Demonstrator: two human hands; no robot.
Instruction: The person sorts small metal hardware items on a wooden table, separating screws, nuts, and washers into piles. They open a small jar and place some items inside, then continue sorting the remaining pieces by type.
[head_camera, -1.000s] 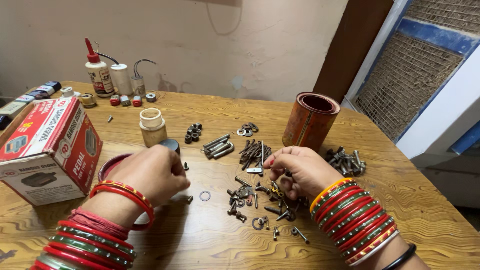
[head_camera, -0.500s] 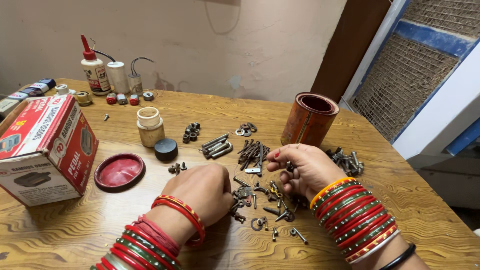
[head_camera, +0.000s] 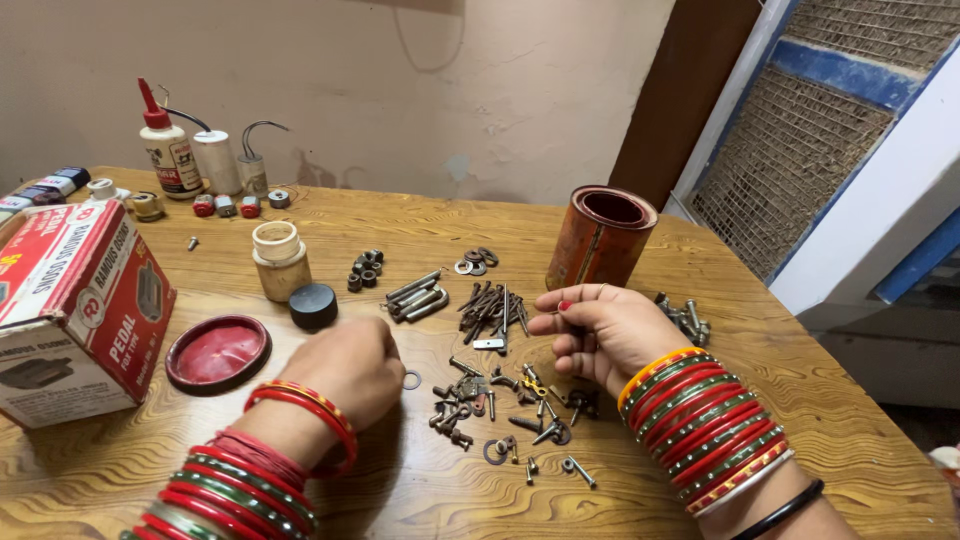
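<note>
The head view looks down on a wooden desk (head_camera: 600, 500) covered with small metal parts. The left hand (head_camera: 350, 365) is in the lower middle of the frame, fingers curled inward with the back turned up; I cannot tell if it holds something. Just right of it a small metal ring washer (head_camera: 411, 380) lies flat on the desk, very near the fingers. The right hand (head_camera: 600, 335) is at the centre right, fingers bent and close together above a scattered pile of dark screws and bolts (head_camera: 490, 400); if something is pinched between them cannot be seen. Both wrists carry many red, green and gold bangles (head_camera: 700, 425).

Left of the left hand lies a round red plastic lid (head_camera: 217, 352), and above it a black round cap (head_camera: 313, 305) beside a small cream plastic jar (head_camera: 279, 260). A rolled orange-brown sheet standing like a tube (head_camera: 600, 240) is above the right hand. A red and white cardboard box (head_camera: 75, 310) fills the left edge, and a white glue bottle with red nozzle (head_camera: 165, 150) stands in the upper left.
</note>
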